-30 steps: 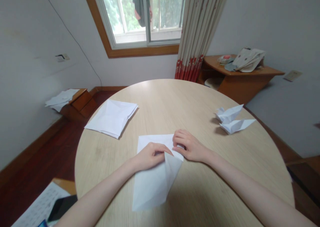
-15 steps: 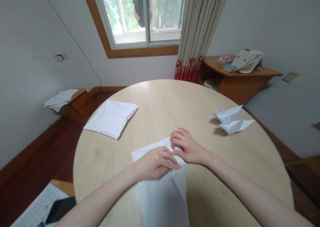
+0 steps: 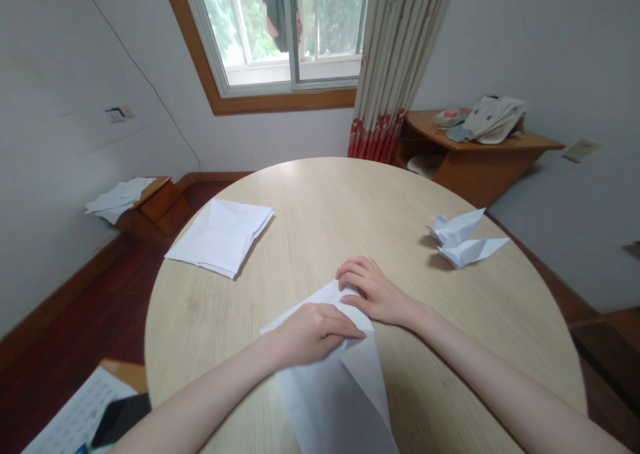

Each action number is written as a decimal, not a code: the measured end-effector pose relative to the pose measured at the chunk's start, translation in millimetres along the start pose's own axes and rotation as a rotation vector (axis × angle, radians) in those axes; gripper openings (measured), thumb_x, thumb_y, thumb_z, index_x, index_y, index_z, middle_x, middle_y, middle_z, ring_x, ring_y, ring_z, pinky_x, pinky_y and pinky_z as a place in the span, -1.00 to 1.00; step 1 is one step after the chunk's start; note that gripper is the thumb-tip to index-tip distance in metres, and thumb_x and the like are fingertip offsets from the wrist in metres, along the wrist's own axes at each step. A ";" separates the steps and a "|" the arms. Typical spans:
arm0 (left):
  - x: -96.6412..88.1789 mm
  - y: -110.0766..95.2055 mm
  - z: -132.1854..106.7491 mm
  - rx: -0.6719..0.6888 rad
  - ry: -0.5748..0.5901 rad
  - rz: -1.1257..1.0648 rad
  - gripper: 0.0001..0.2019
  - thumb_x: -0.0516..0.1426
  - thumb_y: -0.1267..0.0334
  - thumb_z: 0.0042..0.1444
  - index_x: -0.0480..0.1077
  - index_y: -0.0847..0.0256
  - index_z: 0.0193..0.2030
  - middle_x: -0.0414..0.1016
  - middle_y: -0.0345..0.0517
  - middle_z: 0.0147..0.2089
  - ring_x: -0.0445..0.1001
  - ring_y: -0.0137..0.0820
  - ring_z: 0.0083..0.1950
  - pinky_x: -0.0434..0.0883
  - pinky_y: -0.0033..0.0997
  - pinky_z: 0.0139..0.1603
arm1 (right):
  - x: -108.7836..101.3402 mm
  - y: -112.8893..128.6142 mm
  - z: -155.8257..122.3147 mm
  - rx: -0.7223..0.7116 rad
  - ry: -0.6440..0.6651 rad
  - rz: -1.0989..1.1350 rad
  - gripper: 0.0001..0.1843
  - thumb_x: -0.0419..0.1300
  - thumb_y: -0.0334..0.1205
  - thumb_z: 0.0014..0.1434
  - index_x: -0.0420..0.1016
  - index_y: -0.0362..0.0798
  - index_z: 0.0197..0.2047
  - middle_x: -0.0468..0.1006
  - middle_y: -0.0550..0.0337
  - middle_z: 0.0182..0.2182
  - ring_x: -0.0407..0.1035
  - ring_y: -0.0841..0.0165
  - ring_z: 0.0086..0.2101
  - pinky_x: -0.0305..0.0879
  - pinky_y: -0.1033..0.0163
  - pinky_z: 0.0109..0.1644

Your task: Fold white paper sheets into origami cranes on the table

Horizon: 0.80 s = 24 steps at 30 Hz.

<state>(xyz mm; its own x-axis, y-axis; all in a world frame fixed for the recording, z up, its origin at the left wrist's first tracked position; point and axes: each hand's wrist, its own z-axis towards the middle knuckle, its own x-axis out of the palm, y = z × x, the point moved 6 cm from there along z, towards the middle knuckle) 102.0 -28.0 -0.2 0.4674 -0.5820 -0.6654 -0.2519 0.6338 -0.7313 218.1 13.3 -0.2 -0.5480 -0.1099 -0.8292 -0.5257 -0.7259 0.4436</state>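
A white sheet of paper (image 3: 340, 401), partly folded, lies at the near middle of the round table, its near end cut off by the view's lower edge. My left hand (image 3: 317, 334) rests across it, fingers pressed together, their tips on a fold near the right edge. My right hand (image 3: 373, 291) is closed over the far corner, fingers curved and thumb against the paper. Both palms hide part of the folds. Beyond my right hand, to the right, stand two folded paper birds (image 3: 473, 251), one close behind the other.
A stack of white paper (image 3: 220, 237) lies on the left of the wooden table (image 3: 320, 207). At lower left, below the tabletop, are a printed sheet (image 3: 70, 414) and a black phone (image 3: 123, 421). A side desk (image 3: 500, 151) with a cloth bag stands at the back right.
The paper has turned slightly, its near end swinging right and its left corner moving nearer. My left hand's fingers have drawn together; my right hand has shifted slightly left.
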 end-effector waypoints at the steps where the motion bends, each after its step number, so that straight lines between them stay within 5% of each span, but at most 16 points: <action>1: 0.5 0.4 0.3 -0.005 -0.005 0.008 -0.68 -0.03 0.42 0.26 0.50 0.16 -0.01 0.58 -0.10 -0.05 0.52 -0.38 -0.02 0.39 -0.40 0.06 | -0.1 -0.2 0.1 0.002 -0.003 0.008 -0.92 0.17 -0.19 0.22 0.38 0.00 -0.25 0.49 0.12 -0.16 0.24 0.23 -0.05 0.12 0.04 0.04; 8: 6.2 -1.5 1.2 0.026 -0.012 0.024 -0.69 -0.04 0.33 0.32 0.46 0.15 0.06 0.53 -0.02 0.02 0.47 -0.32 0.06 0.36 -0.36 0.11 | -0.7 0.2 1.3 0.006 -0.012 0.076 -0.91 0.13 -0.19 0.26 0.38 -0.01 -0.24 0.48 0.08 -0.16 0.27 0.23 -0.07 0.19 0.05 0.03; 16: 11.4 -3.2 2.5 0.113 0.030 0.077 -0.67 -0.01 0.43 0.27 0.41 0.19 0.11 0.46 0.03 0.13 0.37 -0.23 0.16 0.31 -0.19 0.17 | 2.1 -9.4 0.5 0.050 -0.045 0.072 -0.89 0.04 -0.25 0.31 0.37 -0.03 -0.18 0.46 0.06 -0.14 0.27 0.23 -0.08 0.22 0.05 0.02; 24: 12.0 -2.5 1.7 0.131 0.064 0.055 -0.63 0.05 0.46 0.20 0.38 0.24 0.15 0.41 0.05 0.18 0.31 -0.27 0.25 0.25 -0.28 0.27 | 3.2 -24.5 -2.0 0.210 -0.113 -0.033 -0.86 0.07 -0.25 0.28 0.39 -0.03 -0.11 0.48 0.05 -0.09 0.27 0.20 -0.04 0.17 0.01 0.05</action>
<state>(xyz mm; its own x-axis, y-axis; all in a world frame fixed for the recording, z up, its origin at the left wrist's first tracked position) 109.7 -35.7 -6.1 0.4001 -0.5734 -0.7149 -0.1604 0.7242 -0.6707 230.6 29.4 -14.4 -0.5915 -0.0033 -0.8063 -0.6616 -0.5696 0.4877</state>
